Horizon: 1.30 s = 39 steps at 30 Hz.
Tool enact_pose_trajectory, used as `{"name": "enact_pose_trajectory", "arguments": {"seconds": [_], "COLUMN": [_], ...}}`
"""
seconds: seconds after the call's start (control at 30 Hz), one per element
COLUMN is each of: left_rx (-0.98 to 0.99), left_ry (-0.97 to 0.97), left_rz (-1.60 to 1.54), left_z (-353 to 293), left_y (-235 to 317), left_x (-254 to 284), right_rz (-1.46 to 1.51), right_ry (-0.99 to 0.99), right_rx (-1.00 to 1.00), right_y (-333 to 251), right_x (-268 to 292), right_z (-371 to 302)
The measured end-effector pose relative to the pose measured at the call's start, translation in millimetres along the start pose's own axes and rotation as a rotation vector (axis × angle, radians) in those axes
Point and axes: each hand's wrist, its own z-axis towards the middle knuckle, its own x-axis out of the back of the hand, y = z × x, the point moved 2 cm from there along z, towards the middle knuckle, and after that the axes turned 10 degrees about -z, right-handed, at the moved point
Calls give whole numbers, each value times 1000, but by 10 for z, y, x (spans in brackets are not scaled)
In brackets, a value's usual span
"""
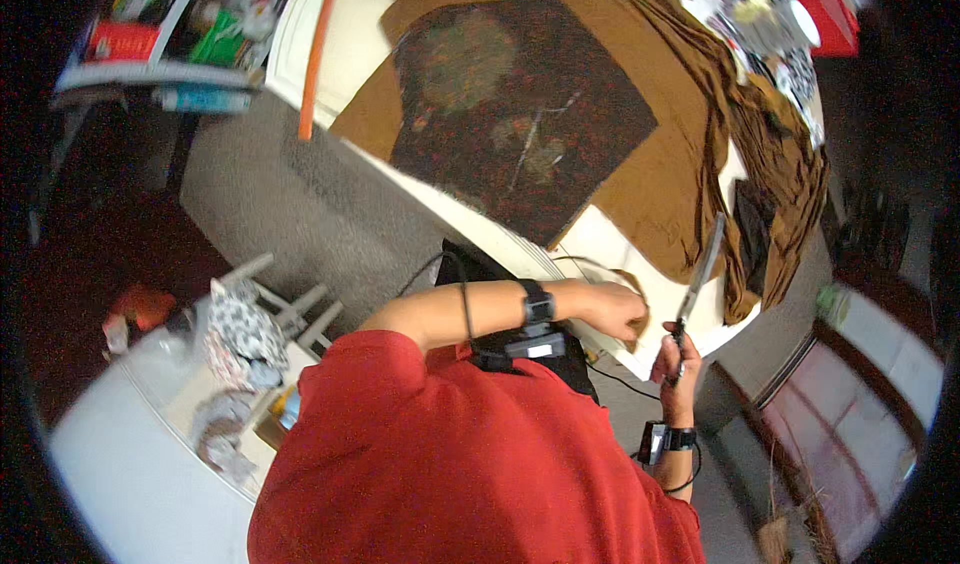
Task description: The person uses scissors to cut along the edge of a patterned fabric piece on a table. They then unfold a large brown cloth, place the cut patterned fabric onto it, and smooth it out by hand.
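Observation:
My right hand (680,356) is wrapped round the handles of a pair of long metal scissors (705,271), whose blades point up and away over the table's near right edge. Close by on its left, my left hand (612,309) has its fingers curled in on a small piece of brown cloth (638,286) at the table edge; the fingertips are partly hidden. Beyond both hands a large brown fabric (640,229) covers much of the table. A dark patterned square cloth (590,114) lies flat on it, with chalk-like pale lines.
An orange strip (318,64) lies on the white table (297,39) at the far left. Bunched brown fabric (775,154) hangs over its right side. A white tub (790,26) and clutter stand at the far right. A cable (625,379) hangs below the near edge.

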Motion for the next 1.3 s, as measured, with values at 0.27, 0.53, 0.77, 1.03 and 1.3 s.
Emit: {"name": "enact_pose_trajectory", "arguments": {"seconds": [0.27, 0.53, 0.77, 1.03, 1.3], "left_rx": [96, -142, -115, -102, -112], "left_ry": [-8, 297, -11, -43, -34], "left_rz": [252, 873, 1141, 1183, 1180], "left_z": [39, -1151, -1220, -1220, -1223], "left_y": [-220, -627, -843, -849, -849], "left_x": [-7, 1578, 1889, 1916, 1929], "right_rz": [187, 337, 506, 450, 414], "right_ry": [230, -117, -12, 72, 112], "right_rx": [-137, -357, -449, -397, -357], "right_y": [593, 709, 795, 835, 886], "right_x": [-277, -1816, -2699, -2992, -2993], "right_z": [-669, -993, -1223, -921, -696]}}
